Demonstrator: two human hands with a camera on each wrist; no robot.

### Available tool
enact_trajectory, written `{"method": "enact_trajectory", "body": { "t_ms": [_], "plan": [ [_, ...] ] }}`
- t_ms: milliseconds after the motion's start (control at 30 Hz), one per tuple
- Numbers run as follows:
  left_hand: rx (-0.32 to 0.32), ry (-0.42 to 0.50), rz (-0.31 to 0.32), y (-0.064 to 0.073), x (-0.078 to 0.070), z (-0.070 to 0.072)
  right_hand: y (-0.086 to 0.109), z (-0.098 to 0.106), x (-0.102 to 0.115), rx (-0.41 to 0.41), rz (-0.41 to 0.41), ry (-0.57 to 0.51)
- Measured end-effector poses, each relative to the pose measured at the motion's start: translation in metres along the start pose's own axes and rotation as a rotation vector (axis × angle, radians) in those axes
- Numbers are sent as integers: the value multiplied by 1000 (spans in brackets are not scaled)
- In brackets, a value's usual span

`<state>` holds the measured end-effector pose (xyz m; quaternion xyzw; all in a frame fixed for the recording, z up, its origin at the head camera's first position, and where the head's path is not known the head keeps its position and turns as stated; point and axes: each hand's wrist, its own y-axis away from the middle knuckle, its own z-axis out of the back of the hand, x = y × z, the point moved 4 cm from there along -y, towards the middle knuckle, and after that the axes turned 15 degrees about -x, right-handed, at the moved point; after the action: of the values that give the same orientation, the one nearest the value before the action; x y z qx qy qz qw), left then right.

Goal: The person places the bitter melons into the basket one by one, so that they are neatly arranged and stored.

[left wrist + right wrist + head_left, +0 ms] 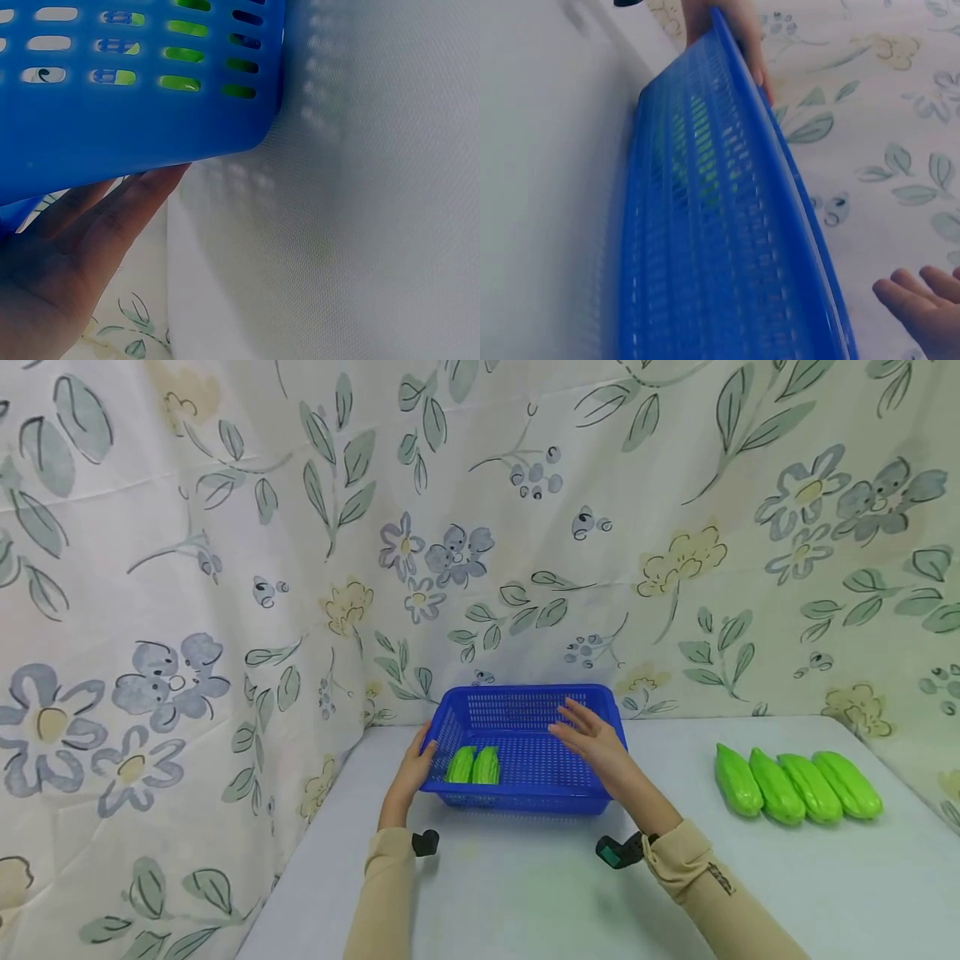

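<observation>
A blue slotted plastic basket [525,803] stands on the table near the back curtain. My left hand [415,768] grips its left side, thumb at the rim and fingers along the outer wall; the left wrist view shows those fingers [142,206] against the basket's side. Inside, toward the left, two bright green ridged gourds [475,765] lie side by side. Raised over the right part of the basket, my right hand [592,743] holds nothing, its fingers spread and loosely extended. In the right wrist view its fingertips [889,291] are apart from the rim.
Several bright green gourds [798,787] lie in a row at the right of the white table [517,893]. A floral curtain [525,527] hangs behind the basket and along the left side. Dark wrist devices [621,852] sit below both hands.
</observation>
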<state>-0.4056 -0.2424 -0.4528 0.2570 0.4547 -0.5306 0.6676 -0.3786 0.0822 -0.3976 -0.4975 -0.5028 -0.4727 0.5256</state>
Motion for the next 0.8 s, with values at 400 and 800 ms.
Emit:
{"method": "enact_trajectory", "body": {
  "t_ms": [400, 800],
  "plan": [
    [-14, -17, -10, -1, 1, 1, 5, 41, 6, -56, 112, 92],
    [-5, -13, 10, -3, 3, 0, 7, 77, 7, -126, 132, 98]
  ]
}}
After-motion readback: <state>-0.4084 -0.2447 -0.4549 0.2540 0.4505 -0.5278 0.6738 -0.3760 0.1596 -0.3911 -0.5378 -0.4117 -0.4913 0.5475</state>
